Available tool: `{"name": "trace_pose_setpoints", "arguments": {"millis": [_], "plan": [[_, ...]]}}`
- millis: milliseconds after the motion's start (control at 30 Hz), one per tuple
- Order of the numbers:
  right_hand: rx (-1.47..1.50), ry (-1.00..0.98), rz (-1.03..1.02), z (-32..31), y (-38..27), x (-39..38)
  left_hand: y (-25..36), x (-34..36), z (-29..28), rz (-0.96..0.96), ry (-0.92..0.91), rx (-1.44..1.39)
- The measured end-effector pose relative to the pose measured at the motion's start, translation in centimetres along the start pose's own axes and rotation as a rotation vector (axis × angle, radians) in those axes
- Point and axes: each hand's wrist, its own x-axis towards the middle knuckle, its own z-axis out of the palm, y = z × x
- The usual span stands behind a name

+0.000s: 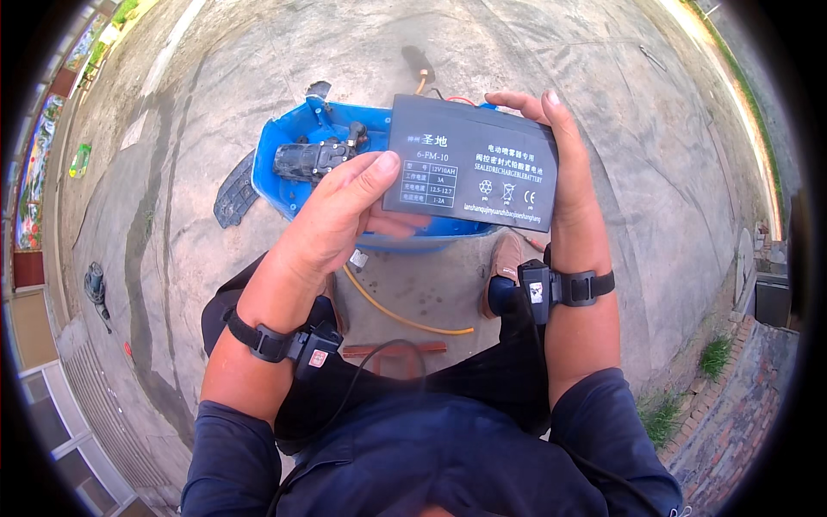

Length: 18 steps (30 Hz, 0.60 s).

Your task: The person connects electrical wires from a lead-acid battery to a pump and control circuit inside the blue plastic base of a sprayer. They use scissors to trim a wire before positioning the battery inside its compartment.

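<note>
A flat black rechargeable battery with white print is held up between my two hands, over the right part of a blue plastic housing. My left hand grips its left edge, thumb on the printed face and fingers behind. Around its right edge and top corner wraps my right hand, thumb and fingertips showing along the top. Inside the housing, left of the battery, lies a black pump motor. Thin wires show behind the battery's top edge; where they lead is hidden.
A yellow hose curves out from under the housing between my feet. A black curved plastic piece leans at the housing's left. On the concrete lie a dark power tool far left and a metal tool far right.
</note>
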Motion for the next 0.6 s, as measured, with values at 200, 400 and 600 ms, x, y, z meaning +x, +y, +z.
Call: {"name": "trace_pose_setpoints", "arguments": {"millis": [200,400,600], "plan": [[0.000,-0.006,0.005,-0.09,-0.02,0.03,-0.11,0.04,-0.11,0.003,-0.006,-0.004],[0.000,-0.005,0.016,-0.09,-0.09,0.02,-0.01,0.00,0.02,0.002,-0.002,0.000],[-0.005,0.011,0.021,0.00,-0.15,-0.03,0.01,-0.01,0.04,-0.001,0.003,0.004]]}}
